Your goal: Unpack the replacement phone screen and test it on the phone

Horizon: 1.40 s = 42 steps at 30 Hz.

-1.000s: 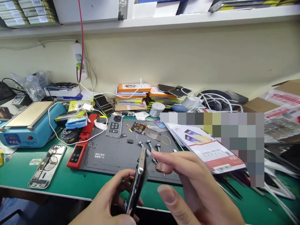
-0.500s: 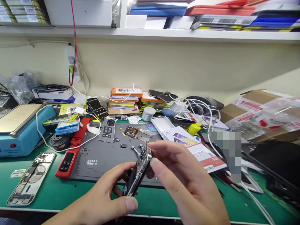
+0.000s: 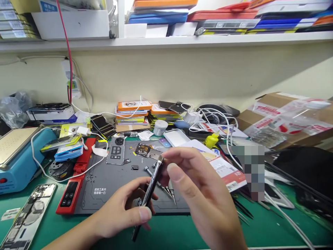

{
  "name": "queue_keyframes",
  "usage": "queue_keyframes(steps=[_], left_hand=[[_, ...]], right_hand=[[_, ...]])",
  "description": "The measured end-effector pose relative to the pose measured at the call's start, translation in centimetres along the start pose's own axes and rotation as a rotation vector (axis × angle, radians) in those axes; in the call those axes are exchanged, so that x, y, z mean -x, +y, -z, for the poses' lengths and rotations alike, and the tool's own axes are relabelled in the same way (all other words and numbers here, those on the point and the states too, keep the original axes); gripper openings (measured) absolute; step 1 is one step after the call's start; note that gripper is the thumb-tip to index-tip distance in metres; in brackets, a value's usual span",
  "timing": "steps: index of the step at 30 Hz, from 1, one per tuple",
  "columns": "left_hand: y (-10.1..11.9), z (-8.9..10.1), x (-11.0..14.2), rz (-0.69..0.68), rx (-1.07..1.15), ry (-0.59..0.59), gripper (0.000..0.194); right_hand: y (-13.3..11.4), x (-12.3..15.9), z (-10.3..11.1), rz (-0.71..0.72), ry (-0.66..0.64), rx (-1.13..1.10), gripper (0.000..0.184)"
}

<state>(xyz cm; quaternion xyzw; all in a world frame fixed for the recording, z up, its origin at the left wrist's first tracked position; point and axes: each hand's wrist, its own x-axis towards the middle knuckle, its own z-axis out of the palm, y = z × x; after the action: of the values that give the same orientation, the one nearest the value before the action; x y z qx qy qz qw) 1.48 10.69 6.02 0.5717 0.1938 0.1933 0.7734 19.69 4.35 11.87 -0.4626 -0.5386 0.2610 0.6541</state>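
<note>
A partly disassembled phone (image 3: pixel 152 185) stands tilted, nearly edge-on to me, above the front of the work mat. My left hand (image 3: pixel 125 208) is closed round its lower part, thumb on the near side and fingers behind. At the phone's top end is my right hand (image 3: pixel 203 187), its index fingertip by the upper corner. The right thumb stands apart from the phone, and the other fingers curl partly out of sight behind it. Screwdrivers (image 3: pixel 170 192) lie on the mat beyond the hands. A detached phone back panel (image 3: pixel 116 151) and a small circuit assembly (image 3: pixel 143 150) lie farther back.
A dark grey mat (image 3: pixel 111 177) covers the green bench, with a red device (image 3: pixel 69 194) along its left side. An opened phone (image 3: pixel 31 215) lies at the left, below a blue heating plate (image 3: pixel 31 159). Tweezers (image 3: pixel 241 208), cables and boxes crowd the right.
The phone has turned from showing its exposed inside to nearly edge-on. My right thumb has come off its top edge. The view has shifted slightly, bringing the screwdriver tips into sight.
</note>
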Motion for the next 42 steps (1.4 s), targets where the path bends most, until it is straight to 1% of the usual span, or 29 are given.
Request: queue_keyframes(steps=[3, 7, 9, 12, 16, 19, 23, 26, 30, 33, 36, 42], left_hand=[[-0.3, 0.2, -0.4, -0.010, -0.002, -0.021, 0.084], [-0.6, 0.5, -0.5, -0.031, 0.056, -0.054, 0.077], [-0.6, 0.6, -0.5, -0.039, 0.083, -0.051, 0.072], [-0.5, 0.9, -0.4, -0.052, 0.097, -0.038, 0.067], [-0.7, 1.2, -0.2, -0.064, 0.133, -0.045, 0.062], [-1.1, 1.4, -0.3, -0.072, 0.216, -0.070, 0.060], [-1.8, 1.5, -0.6, -0.086, 0.399, -0.170, 0.065], [-2.2, 1.7, -0.7, -0.067, 0.490, -0.222, 0.071], [-2.4, 2.0, -0.8, 0.002, 0.566, -0.263, 0.078], [-2.5, 2.1, -0.9, 0.001, 0.645, -0.269, 0.071], [-2.5, 2.2, -0.9, -0.013, 0.712, -0.264, 0.062], [-2.0, 2.4, -0.9, 0.010, 0.780, -0.234, 0.068]], right_hand=[[0.2, -0.7, 0.0, -0.048, 0.016, 0.024, 0.016], [0.5, -1.3, -0.1, -0.073, 0.051, 0.059, 0.019], [0.6, -1.3, -0.2, -0.085, 0.028, 0.078, 0.020], [0.7, -1.3, -0.4, -0.143, -0.026, 0.093, 0.024], [1.0, -1.5, -0.8, -0.216, -0.102, 0.025, 0.030], [1.3, -1.4, -1.0, -0.232, -0.127, 0.004, 0.033], [1.7, -1.1, -0.8, -0.222, -0.107, 0.038, 0.035], [2.0, -1.0, -0.3, -0.267, -0.166, -0.031, 0.038], [2.6, -0.7, 1.1, -0.337, -0.248, -0.086, 0.041], [3.1, -0.5, 2.3, -0.402, -0.305, -0.103, 0.040], [3.5, -0.2, 3.4, -0.473, -0.322, -0.153, 0.042], [3.9, -0.2, 4.8, -0.567, -0.357, -0.240, 0.045]])
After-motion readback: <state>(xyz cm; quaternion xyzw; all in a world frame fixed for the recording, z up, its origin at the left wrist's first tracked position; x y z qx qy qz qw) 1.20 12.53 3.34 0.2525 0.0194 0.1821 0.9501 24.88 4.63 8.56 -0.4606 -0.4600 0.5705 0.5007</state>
